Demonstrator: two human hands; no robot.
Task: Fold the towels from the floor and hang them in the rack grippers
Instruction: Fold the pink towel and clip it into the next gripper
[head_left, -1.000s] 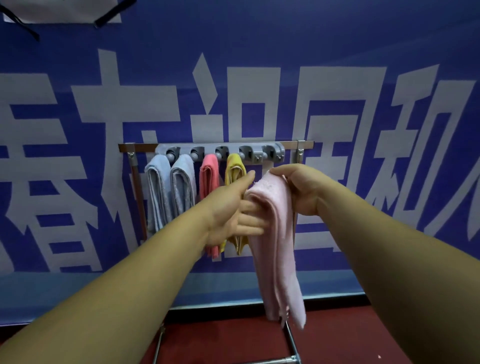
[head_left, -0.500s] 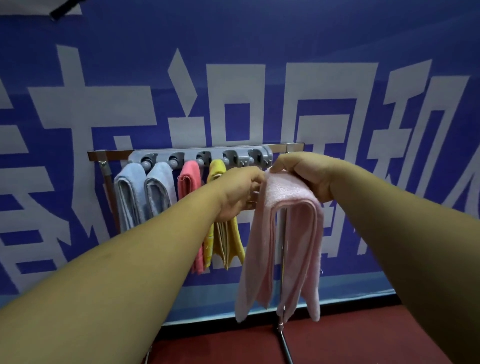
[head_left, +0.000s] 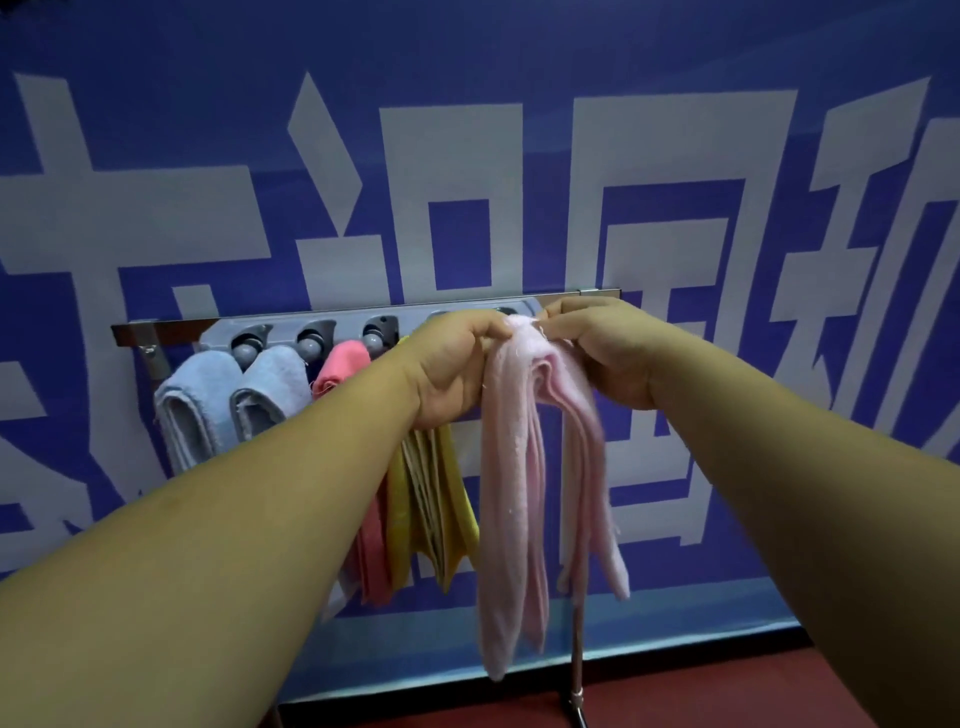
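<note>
The grey plastic rack (head_left: 291, 323) with its row of round grippers is fixed to a brown bar (head_left: 130, 332) in front of a blue banner (head_left: 467, 62) with large pale characters. At its left end hang two light blue towels, the first (head_left: 189, 410) and the second (head_left: 275, 387) side by side, each folded into a thick loop with its top tucked up under a gripper. Next to them a coral pink towel (head_left: 340, 364) hangs from the third gripper. A yellow towel (head_left: 441, 499) hangs just beside it, its top hidden behind the left forearm.

The left hand (head_left: 457, 369) has its fingers curled round the top of a pale pink towel (head_left: 511, 493), gripping the bunched fold from the left. The towel is fluffy and soft-looking, folded over several times so that long narrow layers hang down in two bundles with uneven lower ends. Its gathered top sits right at the rack's right end, against the last gripper. Whether it is already caught in that gripper cannot be told, as the hands cover it. The right hand (head_left: 608, 358) pinches the same bunched top from the right, fingertips closed on the cloth.

Below the towel a metal pole (head_left: 575, 654) runs down to the red floor (head_left: 727, 696).
</note>
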